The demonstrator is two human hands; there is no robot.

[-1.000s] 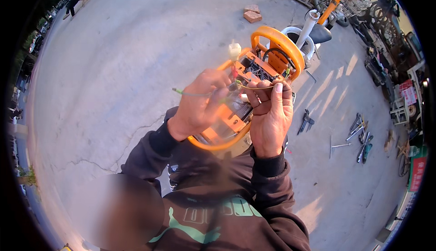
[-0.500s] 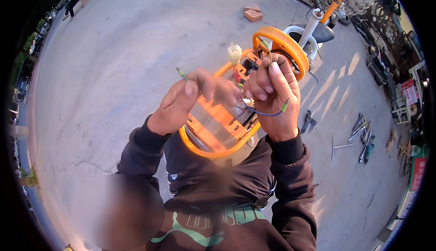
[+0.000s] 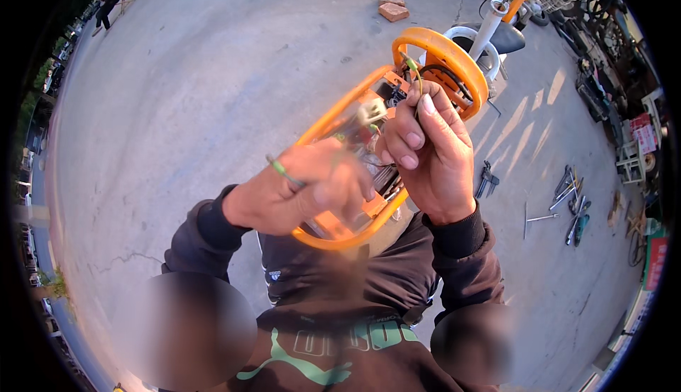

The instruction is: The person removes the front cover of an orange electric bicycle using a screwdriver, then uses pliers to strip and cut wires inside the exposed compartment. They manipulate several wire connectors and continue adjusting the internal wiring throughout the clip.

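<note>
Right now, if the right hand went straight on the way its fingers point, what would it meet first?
Probably the orange frame: the right hand points up and slightly away, pinching a green wire right before it. Depth is unclear in this one view.

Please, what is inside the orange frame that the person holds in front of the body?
Inside the orange frame I see black parts, thin wires and a small white connector. The left hand and right hand cover its middle, so the parts there are hidden.
</note>
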